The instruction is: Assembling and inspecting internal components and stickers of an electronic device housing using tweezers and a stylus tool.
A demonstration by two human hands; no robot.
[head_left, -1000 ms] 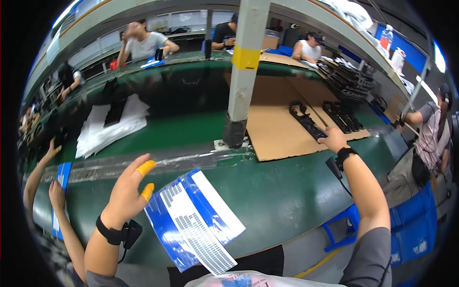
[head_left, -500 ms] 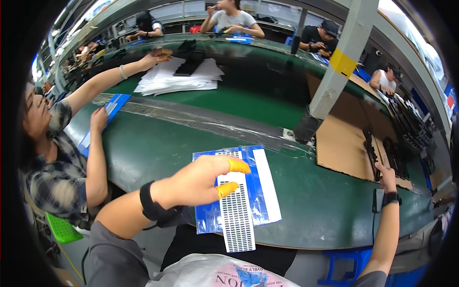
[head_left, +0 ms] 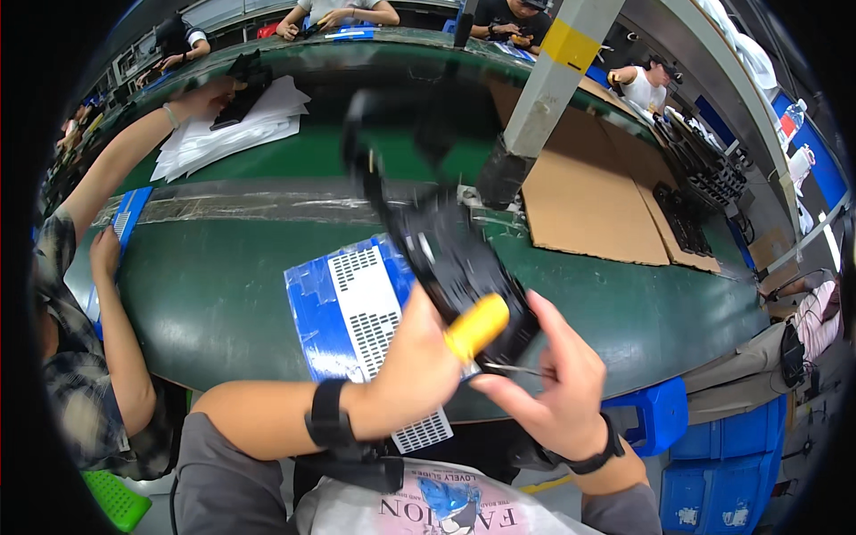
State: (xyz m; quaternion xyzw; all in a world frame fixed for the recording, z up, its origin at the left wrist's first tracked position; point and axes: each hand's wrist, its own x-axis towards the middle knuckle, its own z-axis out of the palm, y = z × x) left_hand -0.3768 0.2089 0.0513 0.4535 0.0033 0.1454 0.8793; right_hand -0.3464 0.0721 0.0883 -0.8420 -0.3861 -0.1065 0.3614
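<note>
A long black part (head_left: 450,254), blurred by motion, is held up over the green conveyor table (head_left: 223,294). My left hand (head_left: 419,361), with yellow covers on its fingertips, grips the part's lower end from the left. My right hand (head_left: 553,383) pinches the same lower end from the right, thumb and forefinger closed on it. Under the part a blue and white plastic bag (head_left: 343,308) lies flat on the table, its near end hidden by my left wrist.
A grey post with a yellow band (head_left: 548,85) stands behind, beside a cardboard sheet (head_left: 584,201) carrying more black parts (head_left: 682,214). A person's arm (head_left: 116,169) reaches from the left to white sheets (head_left: 232,134). A blue stool (head_left: 660,415) and crates (head_left: 722,477) stand at the right.
My right hand has come back from the cardboard with a black part. My left hand has left the bag and gripped the part too. The view has swung.
</note>
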